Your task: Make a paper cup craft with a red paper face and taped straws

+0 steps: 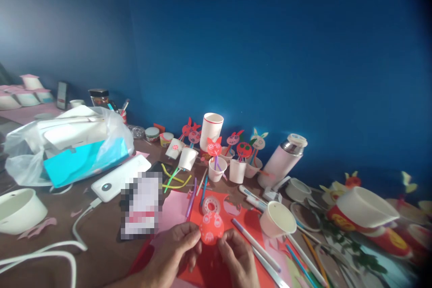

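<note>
The paper disc [211, 229] is red with pale drawn lines; the paper sheet [202, 267] red, counter [104, 229] brown, partition [253, 54] deep blue, vacuum flask [278, 164] pale pink, power bank [124, 175] white.

Phone [141, 202] scrn pixelated, unreadable. L forearm [145, 274] & R grip [238, 256] cut by btm edge. Red disc [212, 227] rim partly hid by L grip [180, 245]; finer pen marks too sm. to tell. Red sheet [249, 220] partly hid under disc & R grip. White bowl [20, 211] & cable [74, 227] cut by L edge. Bag [123, 128] contents part. hid. Far-R tub [367, 206] blurred.
</note>
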Demonstrator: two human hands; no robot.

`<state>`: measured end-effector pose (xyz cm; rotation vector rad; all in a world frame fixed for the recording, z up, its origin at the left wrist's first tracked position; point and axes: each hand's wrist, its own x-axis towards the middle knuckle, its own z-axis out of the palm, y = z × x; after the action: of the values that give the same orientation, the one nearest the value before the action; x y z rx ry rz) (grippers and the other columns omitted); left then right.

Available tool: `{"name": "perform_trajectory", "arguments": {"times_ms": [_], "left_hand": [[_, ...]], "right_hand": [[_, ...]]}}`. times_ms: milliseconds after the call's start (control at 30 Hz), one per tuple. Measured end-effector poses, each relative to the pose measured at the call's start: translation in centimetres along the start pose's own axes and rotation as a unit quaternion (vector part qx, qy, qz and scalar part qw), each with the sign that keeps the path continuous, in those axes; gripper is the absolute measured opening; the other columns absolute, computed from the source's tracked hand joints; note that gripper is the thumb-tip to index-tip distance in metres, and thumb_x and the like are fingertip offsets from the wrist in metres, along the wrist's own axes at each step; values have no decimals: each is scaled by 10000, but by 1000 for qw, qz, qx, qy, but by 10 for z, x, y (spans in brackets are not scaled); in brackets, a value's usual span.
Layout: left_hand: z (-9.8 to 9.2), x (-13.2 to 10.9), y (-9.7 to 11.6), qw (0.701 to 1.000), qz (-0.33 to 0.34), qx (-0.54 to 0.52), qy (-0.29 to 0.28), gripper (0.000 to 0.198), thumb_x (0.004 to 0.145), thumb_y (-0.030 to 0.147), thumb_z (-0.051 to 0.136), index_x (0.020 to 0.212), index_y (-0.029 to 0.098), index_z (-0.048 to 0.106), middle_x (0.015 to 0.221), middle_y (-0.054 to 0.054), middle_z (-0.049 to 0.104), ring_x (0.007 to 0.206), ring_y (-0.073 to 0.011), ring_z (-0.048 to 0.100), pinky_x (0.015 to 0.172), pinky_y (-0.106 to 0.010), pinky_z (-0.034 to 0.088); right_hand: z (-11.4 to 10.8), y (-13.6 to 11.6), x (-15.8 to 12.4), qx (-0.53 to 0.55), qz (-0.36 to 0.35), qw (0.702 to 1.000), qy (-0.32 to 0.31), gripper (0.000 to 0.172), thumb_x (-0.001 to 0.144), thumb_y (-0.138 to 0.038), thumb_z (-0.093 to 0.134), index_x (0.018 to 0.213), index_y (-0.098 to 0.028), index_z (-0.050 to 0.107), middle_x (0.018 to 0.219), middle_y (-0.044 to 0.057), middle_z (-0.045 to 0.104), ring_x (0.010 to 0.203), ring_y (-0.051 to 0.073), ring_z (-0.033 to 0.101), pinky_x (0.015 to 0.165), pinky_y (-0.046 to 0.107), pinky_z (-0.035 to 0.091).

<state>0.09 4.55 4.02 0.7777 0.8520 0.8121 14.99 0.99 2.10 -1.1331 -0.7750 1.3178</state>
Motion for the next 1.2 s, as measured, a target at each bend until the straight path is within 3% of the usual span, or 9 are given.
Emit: {"name": "perform_trajectory", "arguments": {"times_ms": [467,567,667,733,800,867,1000,1133,1200], "left_hand": [[5,-2,5,999,-9,22,25,400,644,501,695,621,141,523,516,31,507,379,-40,387,369,-154,236],[4,-1,7,998,7,49,27,376,685,502,653,663,147,531,543,30,508,387,-44,382,380,-162,248],[3,-4,9,988,42,146,26,325,760,480,573,709,161,543,586,16,528,417,-65,412,425,-185,314],[3,-9,10,959,122,255,12,302,811,439,510,681,170,554,604,-11,551,503,-108,479,508,-217,383],[5,-17,9,897,241,370,-16,262,843,358,465,688,188,590,654,-39,590,606,-150,522,611,-252,414],[7,-23,5,839,313,444,-27,227,838,276,463,680,214,614,701,-53,632,679,-178,546,677,-275,421],[6,-27,-5,781,342,517,-83,153,787,206,512,707,242,637,744,-54,656,717,-206,572,701,-300,444],[1,-25,-9,754,355,549,-62,144,768,160,532,795,248,643,887,-52,678,815,-223,592,817,-333,437],[-2,-22,-9,738,350,572,-78,162,758,146,534,831,245,639,985,-44,674,866,-229,593,845,-338,431]], "right_hand": [[-4,7,6,-28,-28,999,8,392,681,-551,642,639,-197,478,479,-37,477,428,99,419,447,217,328],[-8,-4,9,-93,-53,994,17,369,707,-523,616,628,-187,483,491,-47,433,453,91,370,453,210,301],[-15,-18,14,-210,-54,976,16,300,734,-419,594,596,-182,473,514,-56,385,494,93,336,473,209,286],[-19,-25,16,-271,-47,961,1,265,742,-361,563,576,-181,461,517,-55,380,506,96,336,478,210,277],[-21,-29,18,-323,-36,946,-7,239,738,-325,536,562,-180,465,503,-56,382,499,95,338,469,210,259],[-22,-32,18,-377,-18,926,-12,206,724,-293,525,557,-178,488,489,-57,398,488,95,351,462,209,251],[-21,-35,16,-490,-10,872,-9,161,714,-238,505,563,-188,522,470,-55,455,468,102,407,474,215,265],[-22,-36,14,-575,-43,817,7,156,709,-219,513,558,-200,545,487,-29,524,489,127,469,485,228,259],[-23,-35,14,-594,-48,803,6,162,717,-216,511,564,-204,561,507,-13,563,497,136,495,491,231,266]]}}
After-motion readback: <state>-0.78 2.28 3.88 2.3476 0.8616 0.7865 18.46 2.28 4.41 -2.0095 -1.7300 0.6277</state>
